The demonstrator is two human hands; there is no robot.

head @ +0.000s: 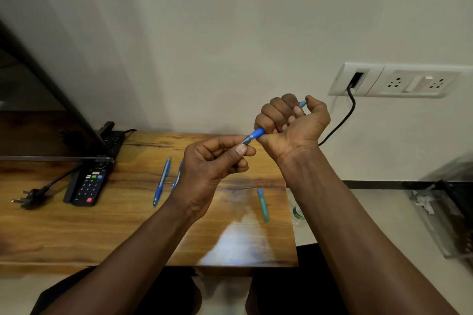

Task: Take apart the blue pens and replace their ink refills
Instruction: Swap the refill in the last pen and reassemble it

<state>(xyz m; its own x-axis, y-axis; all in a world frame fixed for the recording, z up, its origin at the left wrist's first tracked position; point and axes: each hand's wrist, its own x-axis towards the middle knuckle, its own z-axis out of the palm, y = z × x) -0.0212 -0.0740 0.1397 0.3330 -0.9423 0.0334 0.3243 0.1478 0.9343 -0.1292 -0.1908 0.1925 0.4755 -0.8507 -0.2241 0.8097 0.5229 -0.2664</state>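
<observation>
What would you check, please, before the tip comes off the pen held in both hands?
1. Right hand wraps the barrel of the held pen: ok.
2. Left hand pinches the pen's tip end between thumb and forefinger: ok.
3. Tip section loosened: cannot tell.
4. Teal tube lies on the table near its right edge; whether it holds refills: cannot tell.
5. Spare pen lies flat on the table, apart from both hands: ok.
</observation>
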